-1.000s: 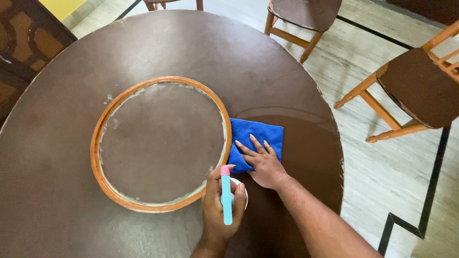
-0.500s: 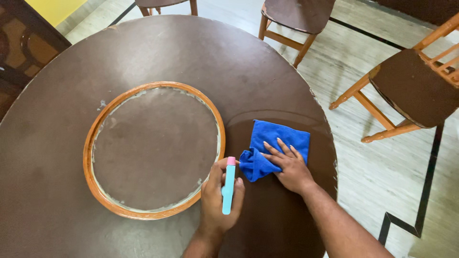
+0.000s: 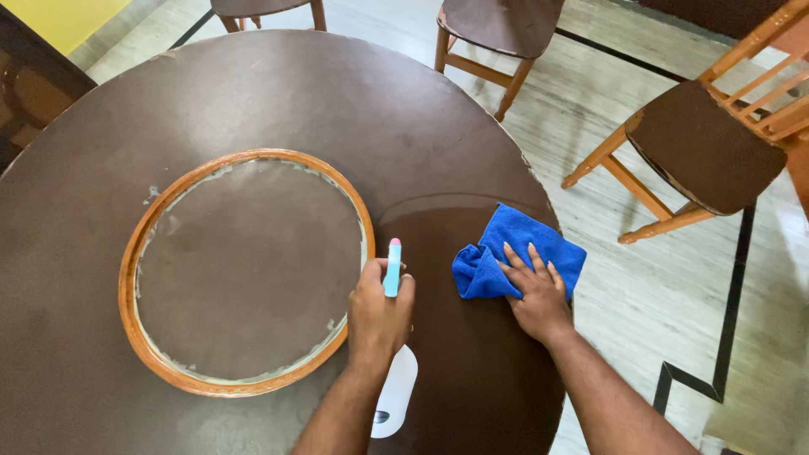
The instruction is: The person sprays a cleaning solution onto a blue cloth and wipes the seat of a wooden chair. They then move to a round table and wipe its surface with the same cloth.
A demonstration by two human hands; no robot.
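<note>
My right hand [image 3: 537, 297] presses flat on a blue cloth [image 3: 510, 250] at the right edge of the round brown table [image 3: 278, 101]. The cloth is bunched at its left side and overhangs the table's rim a little. My left hand [image 3: 379, 313] grips a spray bottle [image 3: 393, 371] with a white body, a light blue head and a pink tip, held just above the table beside the orange ring [image 3: 244, 268]. A darker, wet-looking patch [image 3: 447, 227] spreads over the table around both hands.
A wooden ring frames a round inset at the table's middle, with whitish residue along its inner edge. Wooden chairs stand at the right [image 3: 704, 143] and at the far side [image 3: 493, 25]. Beyond the table lies a pale floor with black lines [image 3: 733, 286].
My right hand has slid the blue cloth to the right, from beside the ring to the table's edge. The left hand with the bottle has shifted up and tilted it further forward.
</note>
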